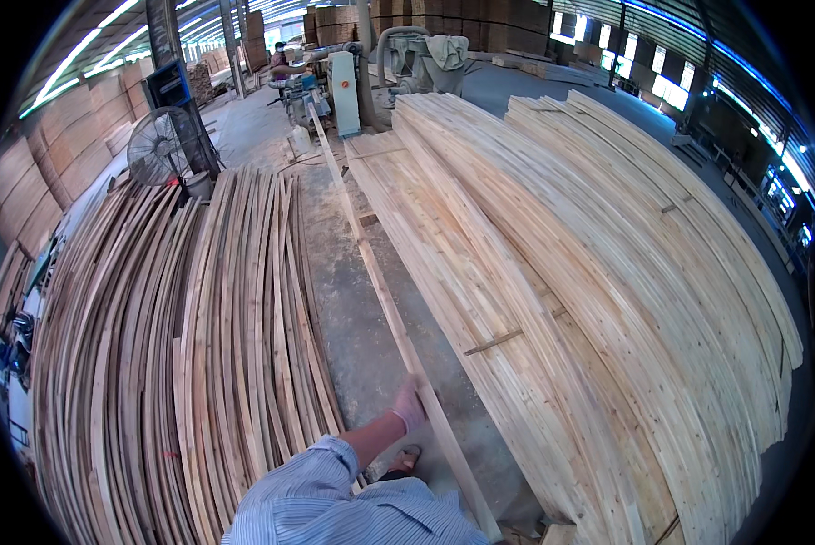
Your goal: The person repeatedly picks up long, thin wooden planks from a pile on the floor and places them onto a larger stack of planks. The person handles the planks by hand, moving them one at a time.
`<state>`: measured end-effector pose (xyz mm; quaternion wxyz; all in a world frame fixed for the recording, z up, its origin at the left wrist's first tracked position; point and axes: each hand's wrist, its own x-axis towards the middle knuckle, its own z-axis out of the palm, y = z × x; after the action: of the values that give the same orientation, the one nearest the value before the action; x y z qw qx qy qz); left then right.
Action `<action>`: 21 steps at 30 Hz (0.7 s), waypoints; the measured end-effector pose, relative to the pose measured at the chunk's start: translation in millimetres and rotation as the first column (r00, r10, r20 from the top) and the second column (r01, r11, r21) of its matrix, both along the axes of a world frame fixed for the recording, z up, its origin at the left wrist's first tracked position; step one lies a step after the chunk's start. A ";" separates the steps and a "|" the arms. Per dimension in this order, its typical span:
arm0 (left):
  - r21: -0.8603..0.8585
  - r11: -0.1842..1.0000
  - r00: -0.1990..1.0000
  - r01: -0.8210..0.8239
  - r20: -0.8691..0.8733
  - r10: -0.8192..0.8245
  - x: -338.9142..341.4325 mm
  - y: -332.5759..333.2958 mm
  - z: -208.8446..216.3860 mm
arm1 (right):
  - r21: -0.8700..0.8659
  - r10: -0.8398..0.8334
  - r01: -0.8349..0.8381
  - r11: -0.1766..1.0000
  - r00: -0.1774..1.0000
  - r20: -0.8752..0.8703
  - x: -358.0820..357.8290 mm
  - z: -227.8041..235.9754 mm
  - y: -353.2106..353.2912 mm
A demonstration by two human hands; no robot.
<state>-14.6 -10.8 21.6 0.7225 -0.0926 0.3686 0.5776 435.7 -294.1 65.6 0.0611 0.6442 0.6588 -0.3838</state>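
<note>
A long, narrow wooden board (385, 304) runs from beside me away to a machine (345, 91) at the far end of the aisle. My left hand (409, 406), in a pale pinkish glove, grips the board's left edge near its closer part; the fingers are partly hidden by the wood. My right hand does not show. Stacked pale boards (553, 263) fill the right side, with thin wooden strips (493, 342) lying across them. On the left lies a broad pile of rougher, darker wooden strips (235, 309).
A standing fan (159, 145) is beside a post at the far left of the aisle. Another person (282, 65) is by the machine. Dusty concrete floor (353, 318) lies between the piles. Tall timber stacks (58, 154) line the left wall.
</note>
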 end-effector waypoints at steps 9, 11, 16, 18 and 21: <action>-0.015 0.982 0.969 0.186 0.169 -0.181 83.6 -101.1 55.4 | -0.188 -0.159 0.109 0.976 0.946 -0.281 -65.3 70.4 59.7; -0.148 0.976 0.984 0.163 -0.050 -0.172 70.9 -73.2 71.6 | -0.210 -0.403 0.344 0.915 0.775 -0.486 -3.4 20.4 19.6; -0.026 0.997 0.984 0.070 -0.160 -0.073 2.5 6.6 79.6 | 0.020 -0.382 0.389 0.921 0.893 0.237 195.4 1.0 -156.2; 0.017 0.996 0.979 0.093 -0.183 -0.088 -32.8 40.0 78.9 | 0.031 -0.409 0.427 0.903 0.838 0.362 238.0 35.0 -212.0; 0.049 0.999 0.975 -0.023 -0.218 0.033 -77.7 81.6 83.3 | 0.052 -0.533 0.556 0.830 0.761 0.369 250.9 94.0 -259.3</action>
<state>-92.4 70.8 105.0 0.6713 -0.0169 0.4310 0.6028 686.6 -553.4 159.6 0.0889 0.8654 0.4079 -0.2771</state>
